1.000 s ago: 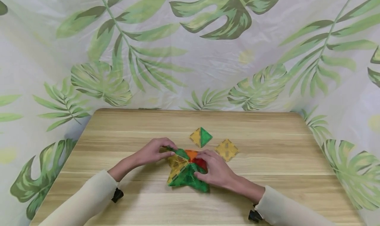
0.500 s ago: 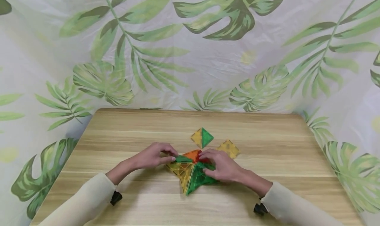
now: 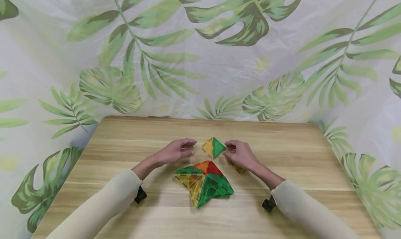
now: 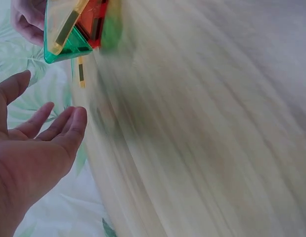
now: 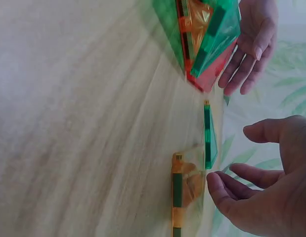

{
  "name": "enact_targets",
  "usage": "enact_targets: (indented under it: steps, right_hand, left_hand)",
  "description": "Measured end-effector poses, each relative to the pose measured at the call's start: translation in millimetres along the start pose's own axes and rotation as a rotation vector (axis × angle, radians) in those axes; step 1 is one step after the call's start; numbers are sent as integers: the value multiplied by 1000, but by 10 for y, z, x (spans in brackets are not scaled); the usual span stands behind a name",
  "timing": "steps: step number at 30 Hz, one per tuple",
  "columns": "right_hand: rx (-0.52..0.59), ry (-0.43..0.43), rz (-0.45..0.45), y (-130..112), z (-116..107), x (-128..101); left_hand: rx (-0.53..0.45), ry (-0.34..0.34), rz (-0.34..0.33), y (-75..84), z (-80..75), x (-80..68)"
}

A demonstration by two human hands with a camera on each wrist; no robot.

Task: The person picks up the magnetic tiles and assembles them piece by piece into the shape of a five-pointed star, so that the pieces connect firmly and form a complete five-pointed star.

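A star-like build of magnetic tiles [image 3: 205, 185], in green, yellow, orange and red, stands on the table with neither hand on it. Behind it lie a yellow triangle tile [image 3: 208, 147] and a green triangle tile [image 3: 218, 148], edge to edge as a diamond. My left hand [image 3: 178, 151] hovers left of this pair, its fingers extended and holding nothing in the left wrist view. My right hand [image 3: 242, 153] is at the green triangle's right corner, fingertips close to it, thumb and fingers spread apart in the right wrist view.
A yellow square tile [image 3: 239, 168] lies partly hidden beneath my right hand in the head view. The wooden table [image 3: 141, 127] ends at the back against a leaf-printed cloth [image 3: 175, 75].
Both hands have let go of the tile build and moved back toward the yellow and green triangles. The build turned somewhat between the first two frames and now sits on the table.
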State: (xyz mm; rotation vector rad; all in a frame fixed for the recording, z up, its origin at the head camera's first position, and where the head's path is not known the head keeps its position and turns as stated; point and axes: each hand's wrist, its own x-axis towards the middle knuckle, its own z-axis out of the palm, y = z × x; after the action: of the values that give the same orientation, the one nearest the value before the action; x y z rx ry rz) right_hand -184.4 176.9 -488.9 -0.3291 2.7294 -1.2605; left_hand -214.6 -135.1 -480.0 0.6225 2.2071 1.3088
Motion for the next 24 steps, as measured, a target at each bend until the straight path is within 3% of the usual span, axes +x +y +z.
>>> enact_targets:
  steps: [11,24]
  right_hand:
    - [14,4,89,-33,22,92]
    - [111,5,168,-52,67,100]
  left_hand:
    - [-94,-63,-100,102,98,128]
    - [-168,-114,-124,192,225,168]
